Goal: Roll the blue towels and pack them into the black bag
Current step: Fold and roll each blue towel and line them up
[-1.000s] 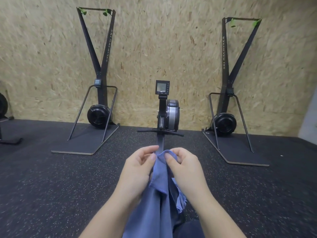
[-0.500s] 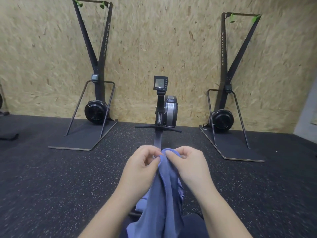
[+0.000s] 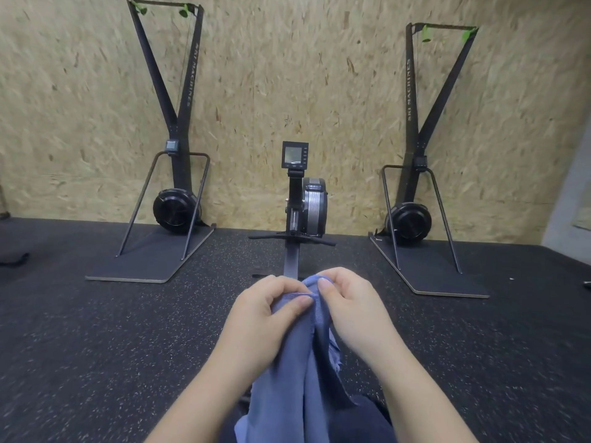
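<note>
Blue towel (image 3: pixel 297 362) hangs down while left hand (image 3: pixel 265 310) and right hand (image 3: pixel 350 306) pinch its top edge, probably to straighten it for rolling.

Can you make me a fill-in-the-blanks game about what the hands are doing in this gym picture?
1. Both hands, the left hand and the right hand, pinch the top of a ____ towel.
2. The rowing machine stands between two tall ____ machines.
3. The wall behind the machines is made of ____ board.
4. The screen sits on ____ of the rowing machine.

Missing words: blue; ski; wooden; top
</note>
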The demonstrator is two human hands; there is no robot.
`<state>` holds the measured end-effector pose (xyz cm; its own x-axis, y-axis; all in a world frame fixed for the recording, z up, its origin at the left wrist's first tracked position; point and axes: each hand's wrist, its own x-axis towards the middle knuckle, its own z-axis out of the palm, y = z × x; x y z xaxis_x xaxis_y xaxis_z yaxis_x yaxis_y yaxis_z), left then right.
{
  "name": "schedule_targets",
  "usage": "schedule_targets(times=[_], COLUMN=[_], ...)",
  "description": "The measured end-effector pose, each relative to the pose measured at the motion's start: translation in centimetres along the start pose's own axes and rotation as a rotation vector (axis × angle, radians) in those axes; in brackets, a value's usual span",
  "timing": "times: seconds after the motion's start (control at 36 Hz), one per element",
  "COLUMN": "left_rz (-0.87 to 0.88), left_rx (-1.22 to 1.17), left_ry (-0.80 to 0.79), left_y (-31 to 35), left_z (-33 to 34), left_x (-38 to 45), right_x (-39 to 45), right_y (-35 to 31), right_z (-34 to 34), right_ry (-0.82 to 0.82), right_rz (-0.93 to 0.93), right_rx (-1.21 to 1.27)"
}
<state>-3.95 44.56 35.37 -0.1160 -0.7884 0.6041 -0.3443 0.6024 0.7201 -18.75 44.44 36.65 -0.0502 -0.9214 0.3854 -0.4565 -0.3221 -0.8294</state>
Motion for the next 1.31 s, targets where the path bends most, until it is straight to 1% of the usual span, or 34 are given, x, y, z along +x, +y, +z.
schedule_targets(times=[0.14,0.28,0.39,0.5,0.58,0.64,0.69,0.78,0.83,0.97,1.03,1.11,1.19,1.31], left_rz=[-0.049,-0.048,-0.048,-0.065,-0.075,-0.072,-0.069,-0.079,-0.097,-0.074,-0.051,-0.013,0.037,0.089], left_rx=[-0.128,-0.194,-0.223,-0.255,-0.252,-0.239,-0.224,-0.151,-0.142,-0.216,-0.194,-0.05,0.077,0.312], left_ry=[0.01,0.126,0.177,0.188,0.223,0.244,0.248,0.197,0.131,-0.039,-0.108,-0.159,-0.177,-0.174], left_y=[0.4,0.0,-0.1,-0.2,-0.1,-0.2,-0.3,-1.0,-1.5,-2.0,-2.3,-2.9,-3.3,-4.0], left_z=[0.4,0.5,0.6,0.8,0.9,0.8,0.7,0.6,0.7,0.9,0.8,0.5,0.1,-1.4], left_x=[0.1,0.0,0.0,0.0,0.1,0.1,0.4,1.1,1.6,3.0,3.5,4.0,4.3,4.6], right_x=[-0.5,-0.8,-1.2,-1.4,-1.4,-1.4,-1.3,-0.7,-0.1,1.3,1.9,3.1,4.2,5.5], right_y=[-0.7,-0.8,-1.2,-1.6,-1.6,-1.7,-1.6,-0.9,-0.4,0.1,0.2,0.4,0.6,1.8], right_z=[-0.1,0.0,-0.1,-0.2,-0.3,-0.4,-0.5,-0.4,-0.3,-1.1,-1.6,-2.6,-3.8,-5.6], right_ry=[-0.114,-0.192,-0.221,-0.219,-0.245,-0.27,-0.296,-0.306,-0.284,-0.099,-0.039,0.087,0.21,0.256], right_rz=[0.044,0.033,0.011,-0.052,-0.078,-0.081,-0.073,-0.064,-0.073,-0.114,-0.128,-0.121,-0.111,-0.067], right_rx=[0.134,0.197,0.19,0.129,0.079,0.09,0.157,0.236,0.229,0.109,0.148,0.321,0.429,0.531])
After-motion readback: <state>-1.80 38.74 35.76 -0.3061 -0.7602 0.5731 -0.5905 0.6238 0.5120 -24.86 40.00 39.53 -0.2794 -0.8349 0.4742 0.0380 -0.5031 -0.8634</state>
